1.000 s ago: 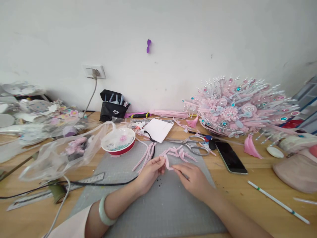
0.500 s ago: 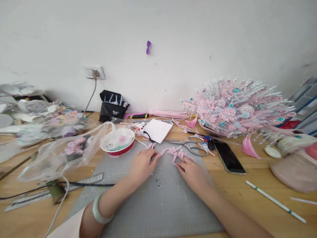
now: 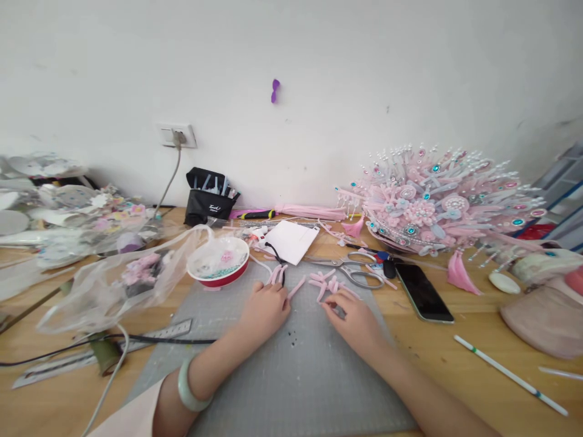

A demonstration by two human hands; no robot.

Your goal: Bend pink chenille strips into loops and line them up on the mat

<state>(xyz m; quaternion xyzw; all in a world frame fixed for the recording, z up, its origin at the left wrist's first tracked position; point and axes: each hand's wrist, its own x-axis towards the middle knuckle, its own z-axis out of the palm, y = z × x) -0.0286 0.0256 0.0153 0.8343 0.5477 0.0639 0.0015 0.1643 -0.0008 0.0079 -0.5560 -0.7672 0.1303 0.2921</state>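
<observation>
My left hand (image 3: 266, 309) rests on the grey cutting mat (image 3: 282, 376), its fingers bent down over a bundle of pink fuzzy strips (image 3: 277, 274) whose ends stick out beyond the fingertips. A pale green bangle (image 3: 187, 388) sits on that wrist. My right hand (image 3: 354, 320) lies a little to the right, fingers loosely spread, with the fingertips touching a small heap of bent pink strip pieces (image 3: 327, 284). Nothing shows inside the right hand.
Scissors (image 3: 357, 273) and a phone (image 3: 423, 292) lie right of the mat, below a large pink beaded headdress (image 3: 437, 203). A red-rimmed bowl (image 3: 217, 262), a plastic bag (image 3: 118, 279), a ruler (image 3: 91, 358), a black cable (image 3: 150, 338), white paper (image 3: 291, 238) and a black tool pouch (image 3: 210, 197) are also nearby.
Both hands moved away from me up the mat. The left hand put down the bent pink piece held a second ago and now covers the straight strips; the right hand reached the heap.
</observation>
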